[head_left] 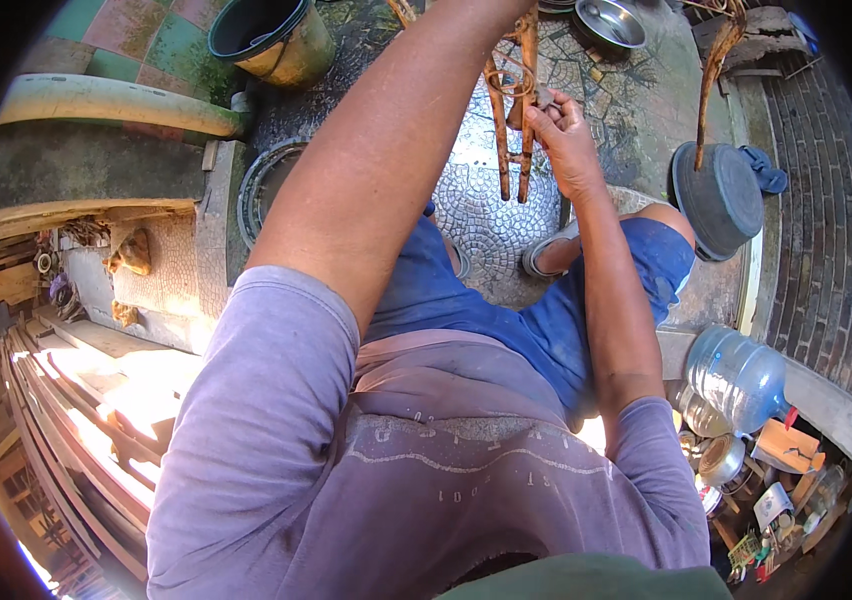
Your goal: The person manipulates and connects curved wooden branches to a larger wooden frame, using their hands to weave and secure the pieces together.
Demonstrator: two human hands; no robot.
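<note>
Above the knees, over the patterned paving, two brown sticks [513, 120] bound by a loop of cane are held upright, and the right hand [561, 135] is closed around them, fingers pressed together on the binding (the left hand is cut off by the upper edge, so its fingers cannot be told). A grey pot [721, 200] sits nearby on the right

Rust-brown sticks [512, 120] above blue shorts [506, 300], a pale-blue water jug [738, 375] to their right, grey scalloped paving [486, 215] beneath.
</note>
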